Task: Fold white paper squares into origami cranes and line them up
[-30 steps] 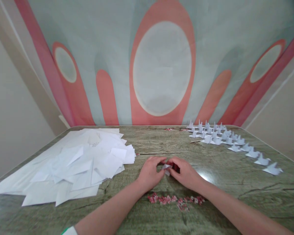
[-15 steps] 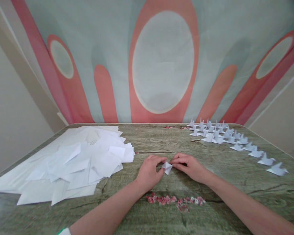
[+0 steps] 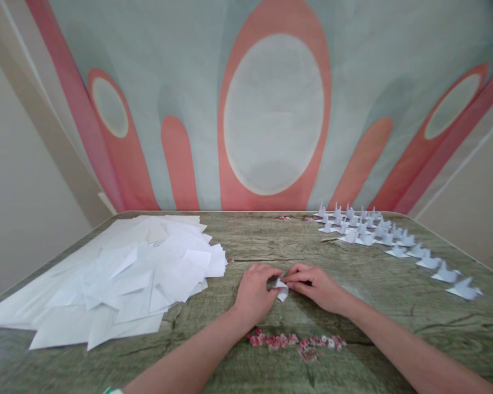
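Note:
Between my hands, at the middle of the table, is a small folded piece of white paper (image 3: 283, 294). My left hand (image 3: 256, 291) pinches its left side between thumb and fingers. From the right, my right hand (image 3: 313, 285) has its thumb and fingertips closed on the paper's upper right edge. The fingertips hide part of the folds. Well off to the right stand several folded white paper cranes (image 3: 445, 272), grouped in rows.
A wide heap of loose white paper sheets (image 3: 139, 284) covers the left side of the wood-patterned table (image 3: 246, 235). Pink flower prints (image 3: 293, 340) mark the tabletop nearer to me. Behind the table hangs a red and grey-green patterned backdrop (image 3: 205, 164).
My right hand's fingers have moved slightly left, closer to my left hand. The paper between them now looks narrower and more curled. The whole view has shifted a little downward.

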A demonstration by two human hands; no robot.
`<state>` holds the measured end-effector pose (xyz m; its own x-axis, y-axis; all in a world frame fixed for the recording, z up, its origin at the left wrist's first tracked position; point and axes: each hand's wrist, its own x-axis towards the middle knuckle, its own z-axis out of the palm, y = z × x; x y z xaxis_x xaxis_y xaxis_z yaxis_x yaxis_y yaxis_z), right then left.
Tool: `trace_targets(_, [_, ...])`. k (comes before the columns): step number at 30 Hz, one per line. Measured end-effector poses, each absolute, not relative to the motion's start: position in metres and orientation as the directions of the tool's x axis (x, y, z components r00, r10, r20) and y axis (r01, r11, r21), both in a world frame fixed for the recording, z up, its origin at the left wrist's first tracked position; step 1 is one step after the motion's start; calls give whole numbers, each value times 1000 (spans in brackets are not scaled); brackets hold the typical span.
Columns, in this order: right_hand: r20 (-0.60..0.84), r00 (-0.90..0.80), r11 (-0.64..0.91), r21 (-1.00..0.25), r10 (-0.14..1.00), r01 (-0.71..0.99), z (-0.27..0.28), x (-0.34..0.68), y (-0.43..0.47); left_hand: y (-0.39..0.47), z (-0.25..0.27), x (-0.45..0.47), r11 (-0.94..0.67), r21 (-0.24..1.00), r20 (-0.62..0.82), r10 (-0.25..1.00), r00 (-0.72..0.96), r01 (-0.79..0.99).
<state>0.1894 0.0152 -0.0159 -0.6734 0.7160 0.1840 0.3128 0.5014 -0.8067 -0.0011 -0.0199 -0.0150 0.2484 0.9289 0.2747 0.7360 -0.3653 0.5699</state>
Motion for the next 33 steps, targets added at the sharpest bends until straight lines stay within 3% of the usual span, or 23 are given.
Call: trace_targets(33, [163, -541, 438, -789, 825, 431, -17, 178, 10, -20, -13, 0, -307, 662, 237, 951, 198, 684])
